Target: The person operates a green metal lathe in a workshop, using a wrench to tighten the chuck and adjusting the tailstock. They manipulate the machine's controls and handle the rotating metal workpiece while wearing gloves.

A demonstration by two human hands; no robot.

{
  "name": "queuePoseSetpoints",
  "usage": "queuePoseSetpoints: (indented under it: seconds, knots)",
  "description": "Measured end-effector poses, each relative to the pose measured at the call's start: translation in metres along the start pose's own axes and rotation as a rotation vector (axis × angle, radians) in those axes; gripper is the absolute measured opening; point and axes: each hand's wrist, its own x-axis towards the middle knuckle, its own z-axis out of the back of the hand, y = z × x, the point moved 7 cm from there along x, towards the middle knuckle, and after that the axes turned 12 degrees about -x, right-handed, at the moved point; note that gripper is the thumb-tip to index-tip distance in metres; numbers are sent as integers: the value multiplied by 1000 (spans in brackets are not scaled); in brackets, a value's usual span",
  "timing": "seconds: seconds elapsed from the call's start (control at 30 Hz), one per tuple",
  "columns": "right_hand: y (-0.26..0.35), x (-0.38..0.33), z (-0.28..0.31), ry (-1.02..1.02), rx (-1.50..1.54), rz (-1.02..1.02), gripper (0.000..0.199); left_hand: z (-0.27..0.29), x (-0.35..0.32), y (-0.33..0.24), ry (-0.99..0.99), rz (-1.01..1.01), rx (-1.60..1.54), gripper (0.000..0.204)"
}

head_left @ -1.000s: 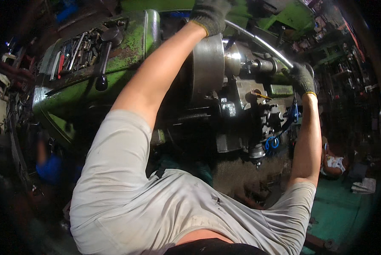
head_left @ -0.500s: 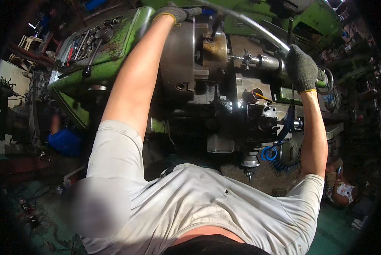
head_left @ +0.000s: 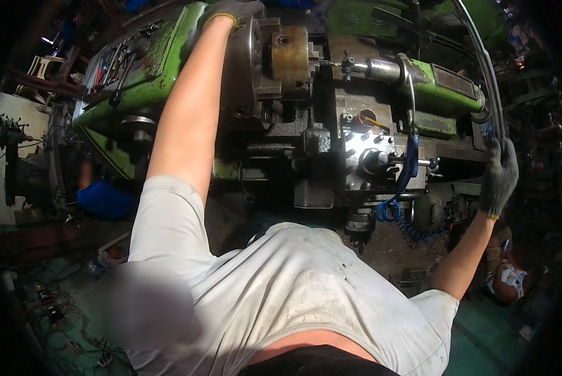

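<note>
In a grey knit glove, my left hand (head_left: 236, 10) lies over the top of the large lathe chuck (head_left: 238, 75), fingers stretched out and partly cut off by the picture's upper edge. Clamped in the chuck jaws is a brownish metal cylinder (head_left: 291, 53) with a hole in its side. My right hand (head_left: 501, 172), gloved alike, is closed round the lower end of a long metal bar (head_left: 483, 59), which runs up past the picture's top edge. The bar stands beside the green tailstock (head_left: 441, 94). A small drill chuck (head_left: 348, 66) on the tailstock faces the cylinder.
Below the tailstock sits the tool post (head_left: 375, 161), with a blue air gun (head_left: 411, 153) and coiled blue hose (head_left: 390, 212) beside it. A yellow-handled brush or tool (head_left: 375, 122) rests in a round cup. Several hand tools (head_left: 109, 69) lie on the green headstock (head_left: 181, 56).
My right hand has moved right and toward me with the bar, which has swung from slanting over the tailstock to nearly upright in view. My left hand stays at the chuck; the view has shifted slightly.
</note>
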Motion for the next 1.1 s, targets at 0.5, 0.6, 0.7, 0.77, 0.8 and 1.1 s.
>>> queuePoseSetpoints:
  seconds: [0.5,0.6,0.7,0.77,0.8,1.1]
  knots:
    - [-83,-98,16,-5,-186,-309,32,-9,-24,18,-105,-296,91,98]
    - [-92,-107,22,39,-194,-348,31,-10,-22,40,-163,-214,-74,97]
    - [-105,-117,22,24,-237,-340,31,2,-70,10,-186,-238,-36,100]
    - [-111,-125,26,-13,-332,-259,31,6,-88,2,-139,-261,-111,100]
    - [-109,-125,29,-17,-300,-296,32,5,-92,1,-115,-269,-151,100]
    - [-149,-142,26,-185,-157,-307,37,-2,-152,32,-446,-169,-52,96]
